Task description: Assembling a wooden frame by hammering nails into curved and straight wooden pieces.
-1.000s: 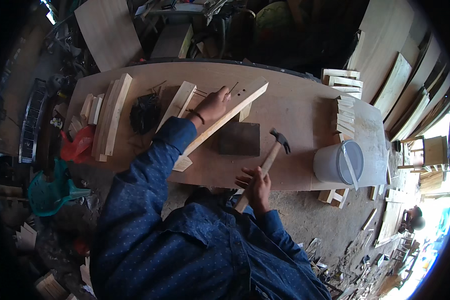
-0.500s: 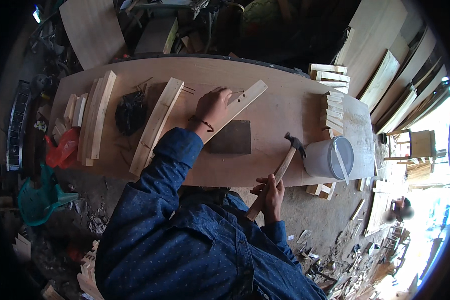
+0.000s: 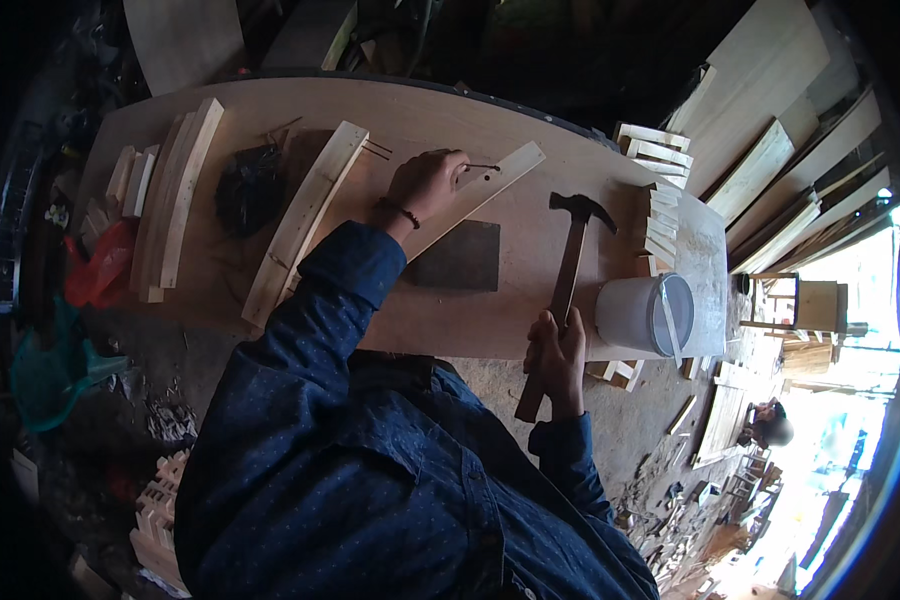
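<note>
My left hand (image 3: 428, 185) is closed in a pinch on a long thin nail (image 3: 483, 167), whose far end is over a pale wooden bar (image 3: 505, 183) with dark holes near its end. The bar slants across the table, partly hidden behind my left hand and forearm. A dark rectangular block (image 3: 460, 258) lies beside the bar. My right hand (image 3: 557, 355) grips the wooden handle of a claw hammer (image 3: 574, 245), its head up above the table. To the left is another wooden bar (image 3: 310, 215) with nails (image 3: 378, 150) sticking out near its far end.
On the table (image 3: 560, 130), a white lidded bucket (image 3: 630, 312) stands at the right, near stacked wood pieces (image 3: 660, 230). A black plastic bag (image 3: 250, 190), several wooden bars (image 3: 182, 200) and a red bag (image 3: 103, 262) lie left. A green plastic chair (image 3: 55, 375) stands beyond the table's left end.
My right hand has raised the hammer, and its head has moved up and away from the bucket. My left hand stays at the bar with the nail. The view has shifted slightly.
</note>
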Motion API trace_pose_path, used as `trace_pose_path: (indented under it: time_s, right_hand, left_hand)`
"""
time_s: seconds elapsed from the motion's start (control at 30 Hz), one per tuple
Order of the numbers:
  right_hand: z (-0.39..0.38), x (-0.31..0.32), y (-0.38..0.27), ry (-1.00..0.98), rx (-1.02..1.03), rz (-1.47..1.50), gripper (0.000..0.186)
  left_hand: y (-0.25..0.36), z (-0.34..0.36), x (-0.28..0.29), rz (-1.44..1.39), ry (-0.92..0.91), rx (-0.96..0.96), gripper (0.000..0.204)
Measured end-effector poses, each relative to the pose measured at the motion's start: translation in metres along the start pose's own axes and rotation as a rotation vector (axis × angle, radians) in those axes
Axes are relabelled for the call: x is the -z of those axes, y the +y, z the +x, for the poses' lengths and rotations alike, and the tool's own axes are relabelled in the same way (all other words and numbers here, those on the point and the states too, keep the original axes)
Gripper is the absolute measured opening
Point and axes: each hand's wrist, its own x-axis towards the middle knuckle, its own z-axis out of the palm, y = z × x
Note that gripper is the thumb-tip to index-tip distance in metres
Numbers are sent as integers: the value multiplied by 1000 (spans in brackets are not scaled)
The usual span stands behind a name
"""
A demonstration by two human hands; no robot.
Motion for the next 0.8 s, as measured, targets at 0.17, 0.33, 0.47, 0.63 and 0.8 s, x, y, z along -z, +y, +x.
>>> trace_pose_path:
  time_s: [0.17,0.33,0.47,0.63,0.8]
  right_hand:
    - [11,-1,-20,29,35,-167,17]
    - [26,-11,-31,50,152,-445,17]
    - [32,-16,-33,36,273,-597,16]
    - [38,-19,-16,14,464,-720,17]
    - [38,-6,-42,102,542,-826,15]
  left_hand:
    - [-2,1,0,-31,-21,17,18]
    - [1,0,-1,-23,19,12,16]
    - [2,-1,-2,-18,-10,39,18]
    - [0,2,-2,48,-34,32,21]
    - [3,2,0,48,-44,32,21]
